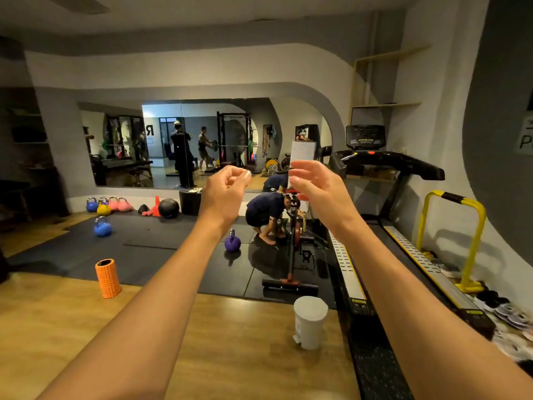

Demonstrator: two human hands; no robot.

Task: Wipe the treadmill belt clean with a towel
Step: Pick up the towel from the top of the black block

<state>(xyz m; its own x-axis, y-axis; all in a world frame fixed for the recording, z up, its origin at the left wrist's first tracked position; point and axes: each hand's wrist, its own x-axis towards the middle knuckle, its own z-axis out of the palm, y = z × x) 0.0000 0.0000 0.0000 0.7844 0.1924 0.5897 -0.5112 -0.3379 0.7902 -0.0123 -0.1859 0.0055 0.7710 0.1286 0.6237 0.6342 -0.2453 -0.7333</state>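
Observation:
The treadmill stands along the right wall, its console at the far end. A strip of its dark belt shows between the side rails; my right forearm hides most of the rest. Both my hands are raised in front of me at chest height, well above the floor and left of the treadmill. My left hand is loosely curled with its fingertips near the thumb and holds nothing. My right hand has its fingers apart and bent, also holding nothing. No towel is in view.
A white pedal bin stands by the treadmill's near left corner. A person crouches at an exercise bike on black mats. An orange foam roller, a purple kettlebell, a yellow rail and shoes are around.

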